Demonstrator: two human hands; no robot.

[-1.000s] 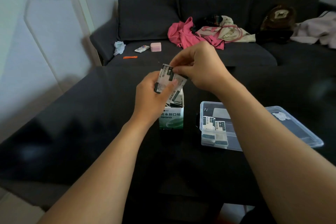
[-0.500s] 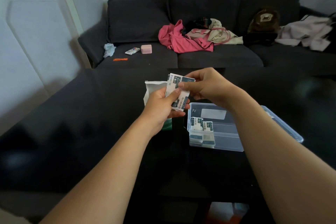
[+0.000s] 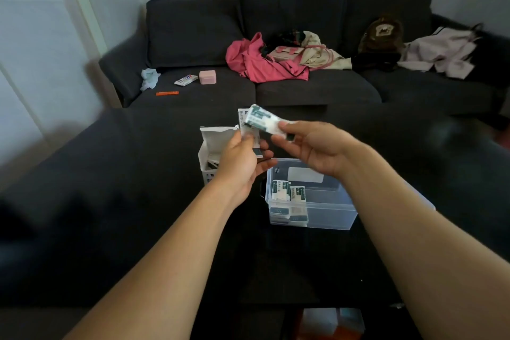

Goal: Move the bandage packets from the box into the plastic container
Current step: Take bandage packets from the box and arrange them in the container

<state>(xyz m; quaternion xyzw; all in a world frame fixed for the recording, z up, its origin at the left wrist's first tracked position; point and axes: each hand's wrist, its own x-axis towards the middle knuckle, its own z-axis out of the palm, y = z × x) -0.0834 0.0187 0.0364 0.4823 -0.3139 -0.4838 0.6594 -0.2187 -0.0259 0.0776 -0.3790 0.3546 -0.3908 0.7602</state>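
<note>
My right hand [image 3: 317, 146] pinched one bandage packet [image 3: 265, 120] between thumb and fingers, above the far end of the plastic container [image 3: 325, 215]. That packet was blurred; its long axis ran from upper left to lower right, the free end pointing up and away toward the sofa [image 3: 276, 36]. It was white with dark green bands, and I could not read the print on it.

My left hand [image 3: 242, 163] sat just beside it, thumb pressing a second packet [image 3: 248, 130] against curled fingers. This one stood nearly upright, long axis vertical, its top edge behind the first packet. A column of characters ran down its left side, too small for me to make out.

Behind the left hand stood the white box [image 3: 211, 152], flap raised, with more packets showing inside. It was just left of the container, on the dark table [image 3: 110, 201].

Inside the clear container, several packets [image 3: 288, 193] stood on edge at the near left corner, green headers up, faint characters on them unreadable. A pale rectangular label showed on the container's far wall, blank as far as I could tell.

On the sofa lay a pink garment [image 3: 256, 63], a small pink case [image 3: 207, 76] and a little white packet with red and blue marks [image 3: 186, 80].
</note>
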